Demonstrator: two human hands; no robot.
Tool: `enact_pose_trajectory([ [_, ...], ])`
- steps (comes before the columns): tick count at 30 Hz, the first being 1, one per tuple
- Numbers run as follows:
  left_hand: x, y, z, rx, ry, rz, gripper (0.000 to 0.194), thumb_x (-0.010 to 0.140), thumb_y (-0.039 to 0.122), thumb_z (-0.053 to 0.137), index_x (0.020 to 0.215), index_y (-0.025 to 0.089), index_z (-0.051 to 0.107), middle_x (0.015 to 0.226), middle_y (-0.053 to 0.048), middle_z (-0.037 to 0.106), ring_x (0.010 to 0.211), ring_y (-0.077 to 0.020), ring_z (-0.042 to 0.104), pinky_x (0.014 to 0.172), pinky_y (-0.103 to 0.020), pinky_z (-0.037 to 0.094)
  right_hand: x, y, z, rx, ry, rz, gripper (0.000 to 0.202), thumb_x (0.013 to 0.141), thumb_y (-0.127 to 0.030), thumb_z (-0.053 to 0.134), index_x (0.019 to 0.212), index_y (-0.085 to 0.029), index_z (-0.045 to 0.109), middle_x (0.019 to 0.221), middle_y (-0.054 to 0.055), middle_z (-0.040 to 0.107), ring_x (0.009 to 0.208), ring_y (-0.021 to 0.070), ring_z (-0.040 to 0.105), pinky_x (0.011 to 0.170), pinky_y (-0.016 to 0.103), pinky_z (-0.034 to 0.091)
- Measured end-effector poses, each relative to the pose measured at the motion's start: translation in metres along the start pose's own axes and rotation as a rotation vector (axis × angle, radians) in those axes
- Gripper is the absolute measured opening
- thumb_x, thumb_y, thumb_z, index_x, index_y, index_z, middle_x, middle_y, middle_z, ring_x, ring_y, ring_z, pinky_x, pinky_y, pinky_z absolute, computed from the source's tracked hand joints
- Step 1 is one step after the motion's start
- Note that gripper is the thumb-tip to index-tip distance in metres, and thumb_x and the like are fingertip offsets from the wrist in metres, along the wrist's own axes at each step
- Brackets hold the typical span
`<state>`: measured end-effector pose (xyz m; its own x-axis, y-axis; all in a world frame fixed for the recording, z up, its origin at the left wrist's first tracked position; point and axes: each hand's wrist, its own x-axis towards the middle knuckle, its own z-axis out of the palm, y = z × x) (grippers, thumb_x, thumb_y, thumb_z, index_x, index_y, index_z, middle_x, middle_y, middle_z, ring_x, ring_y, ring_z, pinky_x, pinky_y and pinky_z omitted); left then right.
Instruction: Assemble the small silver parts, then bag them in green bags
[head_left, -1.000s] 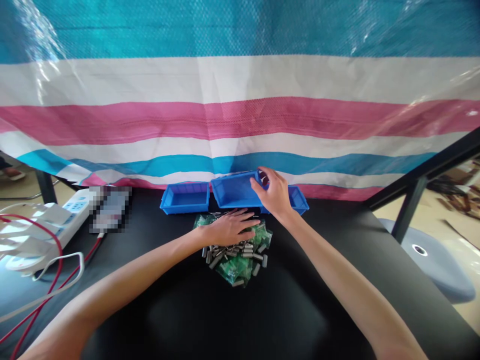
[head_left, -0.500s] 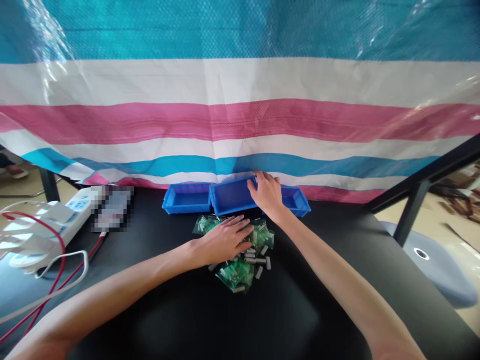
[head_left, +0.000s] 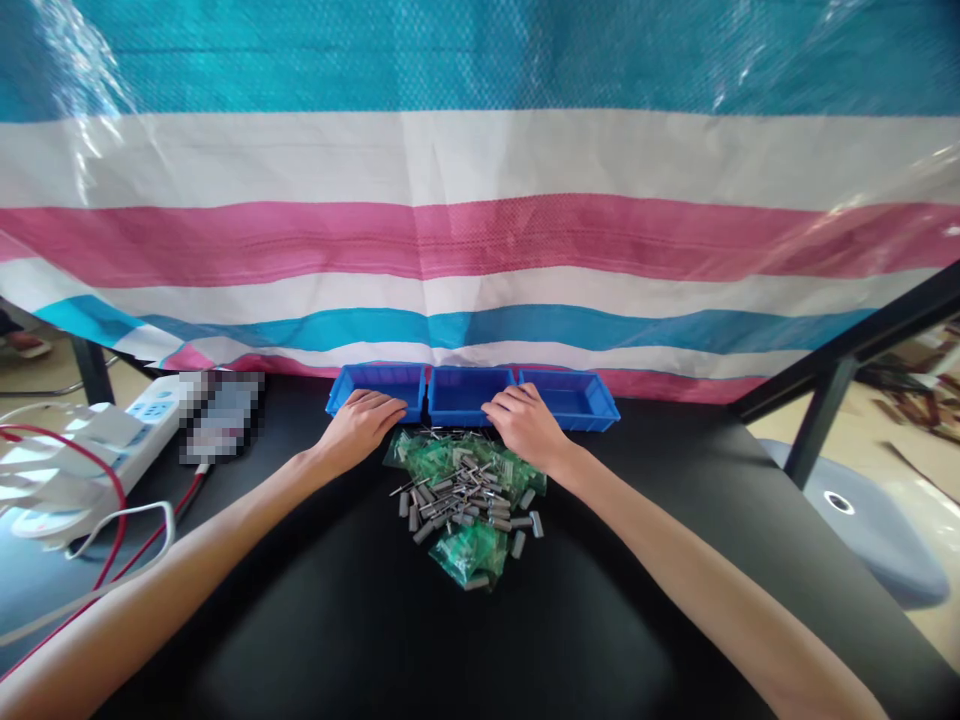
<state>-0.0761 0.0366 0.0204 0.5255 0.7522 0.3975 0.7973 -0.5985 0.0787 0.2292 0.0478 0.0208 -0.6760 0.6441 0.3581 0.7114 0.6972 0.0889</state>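
Observation:
Three blue plastic bins stand side by side: the left bin [head_left: 379, 377], the middle bin [head_left: 471, 392] and the right bin [head_left: 577, 393]. My left hand [head_left: 361, 428] has its fingers closed over the front rim of the left bin, near its right corner. At the front right corner of the middle bin, my right hand [head_left: 523, 424] curls its fingers over the rim. Both thumbs are largely hidden. Between my wrists lies a pile of small grey metal pieces [head_left: 457, 497], some with thin pins, among green-tinted clear plastic bags [head_left: 471, 550].
A white power strip [head_left: 154, 405] with plugs and red and white cables lies on the black table [head_left: 390, 650] at left, beside a pixelated device [head_left: 223, 415]. A striped tarp [head_left: 480, 235] hangs behind the bins. A grey stool [head_left: 862, 530] stands right of the table.
My left hand has moved off the pile, forward and left to the left bin. The middle bin, tilted before, now sits level in the row, and my right hand has come down to its front rim.

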Motion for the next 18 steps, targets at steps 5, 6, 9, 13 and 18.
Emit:
enact_pose_trajectory([
  [5, 0.004, -0.002, 0.002, -0.035, -0.018, 0.127, 0.03, 0.098, 0.03, 0.038, 0.105, 0.019, 0.065, 0.092, -0.006, 0.071, 0.085, -0.018, 0.066, 0.086, -0.036, 0.046, 0.001, 0.0, -0.006, 0.087, 0.038, 0.008, 0.025, 0.095, -0.019, 0.047, 0.11, -0.018, 0.067, 0.103, 0.008, 0.068, 0.1, 0.023, 0.055, 0.09, 0.038, 0.035],
  [6, 0.004, -0.001, 0.002, -0.032, -0.017, 0.14, 0.03, 0.098, 0.029, 0.039, 0.106, 0.019, 0.065, 0.092, -0.006, 0.071, 0.085, -0.018, 0.066, 0.087, -0.036, 0.046, -0.001, 0.0, -0.009, 0.099, 0.082, 0.044, 0.027, 0.095, -0.024, 0.047, 0.114, -0.018, 0.065, 0.108, 0.009, 0.067, 0.105, 0.0236, 0.054, 0.092, 0.039, 0.035],
  [9, 0.007, 0.001, 0.003, 0.014, -0.013, 0.134, 0.03, 0.098, 0.029, 0.038, 0.108, 0.018, 0.065, 0.093, -0.007, 0.071, 0.086, -0.0187, 0.066, 0.087, -0.036, 0.046, -0.012, 0.002, -0.015, 0.043, 0.239, 0.336, 0.038, 0.095, -0.031, 0.045, 0.125, -0.013, 0.057, 0.123, 0.014, 0.061, 0.114, 0.0284, 0.051, 0.096, 0.042, 0.035],
  [13, 0.011, 0.009, 0.003, 0.06, -0.007, 0.092, 0.035, 0.098, 0.037, 0.039, 0.12, 0.019, 0.059, 0.103, -0.009, 0.07, 0.095, -0.0215, 0.065, 0.088, -0.037, 0.046, -0.028, 0.008, -0.008, -0.001, 0.154, 0.553, 0.044, 0.094, -0.034, 0.045, 0.128, -0.007, 0.053, 0.124, 0.019, 0.06, 0.112, 0.0324, 0.054, 0.094, 0.045, 0.037],
  [18, 0.018, 0.015, 0.002, 0.096, -0.042, 0.096, 0.05, 0.098, 0.043, 0.038, 0.144, 0.023, 0.037, 0.119, -0.011, 0.063, 0.102, -0.0229, 0.062, 0.087, -0.037, 0.049, -0.029, 0.005, 0.002, 0.028, 0.043, 0.508, 0.046, 0.1, -0.035, 0.034, 0.133, -0.006, 0.048, 0.107, 0.016, 0.068, 0.1, 0.028, 0.062, 0.092, 0.041, 0.036],
])
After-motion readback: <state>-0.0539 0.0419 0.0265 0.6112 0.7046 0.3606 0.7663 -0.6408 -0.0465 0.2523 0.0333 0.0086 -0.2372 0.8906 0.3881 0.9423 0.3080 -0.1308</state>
